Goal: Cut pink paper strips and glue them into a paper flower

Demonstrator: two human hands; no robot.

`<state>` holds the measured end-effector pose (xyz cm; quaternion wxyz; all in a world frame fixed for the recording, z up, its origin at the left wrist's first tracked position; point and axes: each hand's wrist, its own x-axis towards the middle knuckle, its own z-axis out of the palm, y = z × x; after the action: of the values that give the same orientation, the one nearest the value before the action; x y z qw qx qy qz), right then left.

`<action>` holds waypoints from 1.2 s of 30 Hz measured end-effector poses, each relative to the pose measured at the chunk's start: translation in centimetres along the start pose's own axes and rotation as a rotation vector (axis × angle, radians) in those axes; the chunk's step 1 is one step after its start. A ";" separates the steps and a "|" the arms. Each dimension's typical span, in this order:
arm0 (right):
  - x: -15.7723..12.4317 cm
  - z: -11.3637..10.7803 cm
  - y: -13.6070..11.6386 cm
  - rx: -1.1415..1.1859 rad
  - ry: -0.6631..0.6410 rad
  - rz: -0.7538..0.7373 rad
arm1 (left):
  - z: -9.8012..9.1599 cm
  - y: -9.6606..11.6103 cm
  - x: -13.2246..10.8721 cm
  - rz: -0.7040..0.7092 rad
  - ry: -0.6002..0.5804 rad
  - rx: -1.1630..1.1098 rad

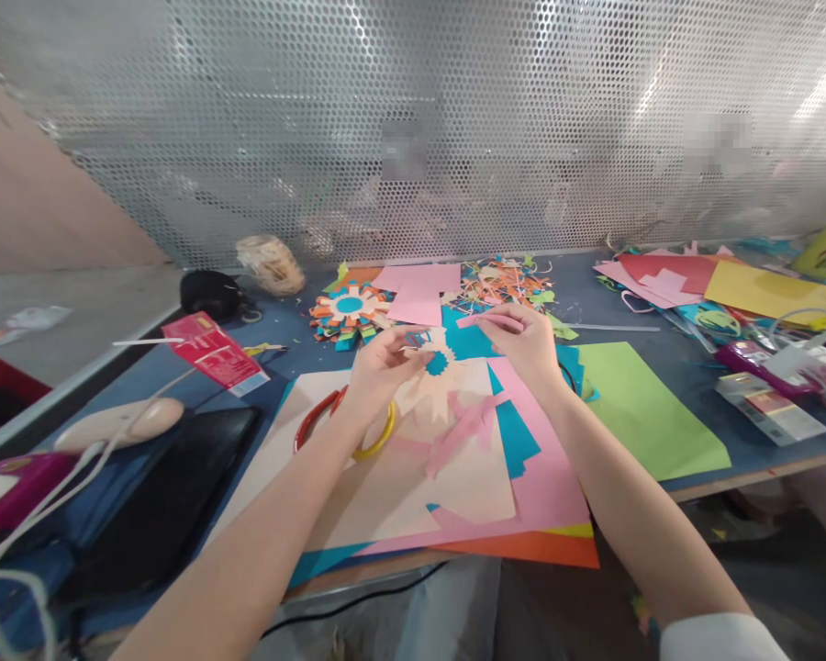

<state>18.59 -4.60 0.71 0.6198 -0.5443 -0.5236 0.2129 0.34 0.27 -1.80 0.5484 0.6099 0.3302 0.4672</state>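
My left hand [389, 369] pinches a small cream paper cutout with a blue centre [439, 363] over the work sheets. In my right hand [519, 338] a narrow pink paper strip [485, 320] is gripped, its end pointing left toward the cutout. Scissors with red and yellow handles [387, 431] lie beneath my left wrist, their blades mostly hidden. Pink paper scraps [463, 433] rest on a cream sheet [413, 496], which lies over pink, blue and orange sheets. Behind my left hand are layered paper flowers [349, 306] in orange, cream and blue.
A perforated metal panel [413, 110] stands behind the table. Shredded paper [502, 283] is heaped at the back. A green sheet [647, 408] lies right. On the left are a red carton [213, 353], a dark phone [172, 500] and white cables. Coloured sheets [681, 275] pile up far right.
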 end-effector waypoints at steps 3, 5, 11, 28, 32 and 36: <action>0.0 0.1 0.2 0.007 -0.014 0.010 | -0.1 -0.3 0.2 -0.012 0.052 -0.033; 0.0 0.1 0.3 0.007 -0.027 0.012 | -0.2 -0.4 0.3 -0.025 0.079 -0.025; 0.0 0.3 0.3 -0.069 -0.015 -0.055 | 0.0 0.0 0.2 -0.044 0.105 -0.062; -0.3 0.1 -0.4 -0.108 0.010 -0.153 | 0.2 0.2 -0.3 0.043 0.074 0.046; -0.5 0.1 -0.8 -0.138 0.045 -0.189 | 0.1 0.3 -0.4 0.159 0.109 0.112; -0.7 0.1 -0.9 -0.161 0.059 -0.258 | 0.4 0.5 -1.0 0.291 0.182 0.248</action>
<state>18.00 -5.39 1.19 0.6114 -0.5267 -0.5860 0.0728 0.28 -0.84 -1.45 0.3636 0.6694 0.3418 0.5503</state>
